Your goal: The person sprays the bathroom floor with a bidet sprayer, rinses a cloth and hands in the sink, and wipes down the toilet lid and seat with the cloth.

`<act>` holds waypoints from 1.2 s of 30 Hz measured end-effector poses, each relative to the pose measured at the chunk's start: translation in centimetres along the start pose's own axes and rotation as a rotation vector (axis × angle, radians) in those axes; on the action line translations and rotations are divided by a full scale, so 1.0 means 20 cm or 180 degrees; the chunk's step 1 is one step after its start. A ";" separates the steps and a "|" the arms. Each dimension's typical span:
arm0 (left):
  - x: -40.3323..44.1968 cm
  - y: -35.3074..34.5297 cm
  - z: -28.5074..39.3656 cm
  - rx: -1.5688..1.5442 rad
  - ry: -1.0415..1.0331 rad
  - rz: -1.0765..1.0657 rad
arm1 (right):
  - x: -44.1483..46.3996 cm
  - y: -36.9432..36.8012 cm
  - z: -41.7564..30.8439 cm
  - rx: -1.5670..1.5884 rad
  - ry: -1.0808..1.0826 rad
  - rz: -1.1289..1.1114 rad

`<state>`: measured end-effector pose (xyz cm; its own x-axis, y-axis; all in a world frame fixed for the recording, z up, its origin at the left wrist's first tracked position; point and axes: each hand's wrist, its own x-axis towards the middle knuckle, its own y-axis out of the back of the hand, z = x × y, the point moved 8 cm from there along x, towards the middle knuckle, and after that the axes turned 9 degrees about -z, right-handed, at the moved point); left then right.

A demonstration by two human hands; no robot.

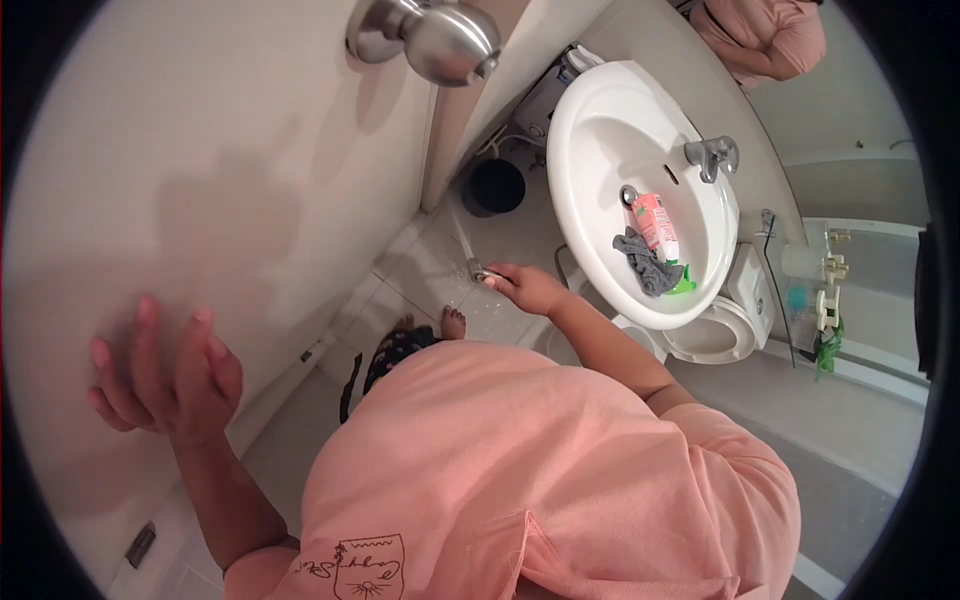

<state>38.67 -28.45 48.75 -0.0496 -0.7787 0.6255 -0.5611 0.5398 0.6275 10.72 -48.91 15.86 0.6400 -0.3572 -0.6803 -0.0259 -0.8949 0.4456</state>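
Note:
My right hand [532, 290] is closed around a small handheld bidet sprayer [478, 271]. A thin jet of water [461, 225] leaves its head and runs toward the floor by the door frame. Wet spots show on the tiled floor [400, 300] near my bare foot [453, 322]. My left hand [170, 385] is raised in front of the pale door [230, 200], fingers spread and holding nothing. Whether its fingertips touch the door, I cannot tell.
A white sink [575, 215] holds a pink-and-white bottle [655, 222] with a green top and a grey cloth [645, 268]. Around are a toilet [712, 335], a dark bucket [493, 187], a faucet [712, 158] and a metal doorknob [450, 45].

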 end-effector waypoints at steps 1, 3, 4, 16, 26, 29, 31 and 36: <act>-0.01 0.00 0.00 0.0006 -0.0003 0.0036 | 0.00 0.00 -0.03 -0.0099 0.0030 0.0038; -0.02 0.00 -0.01 -0.0116 -0.0058 0.0052 | 0.01 -0.01 -0.08 -0.0186 0.0068 0.0107; -0.02 0.01 -0.02 -0.0111 -0.0072 0.0091 | 0.01 0.00 -0.10 -0.0149 0.0003 0.0135; -0.04 0.04 -0.03 -0.0762 -0.0473 0.0117 | 0.17 -0.19 -0.14 0.0608 0.0154 0.0286; -0.05 0.06 -0.03 -0.1017 -0.0597 0.0335 | 0.01 -0.41 -0.02 0.0378 -0.0306 0.0284; -0.04 0.07 -0.03 -0.1077 -0.0565 0.0369 | -0.04 -0.42 -0.03 0.0315 -0.0301 0.0121; -0.04 0.08 -0.03 -0.1095 -0.0556 0.0369 | -0.07 -0.43 -0.05 0.0348 -0.0267 0.0071; -0.03 0.08 -0.03 -0.1225 -0.0602 0.0344 | -0.11 -0.48 -0.08 0.0472 -0.0032 -0.0016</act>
<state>38.35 -26.86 49.63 -0.2614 -0.7367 0.6236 -0.1976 0.6733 0.7125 10.91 -39.06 13.98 0.6328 -0.3547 -0.6883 -0.1363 -0.9261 0.3519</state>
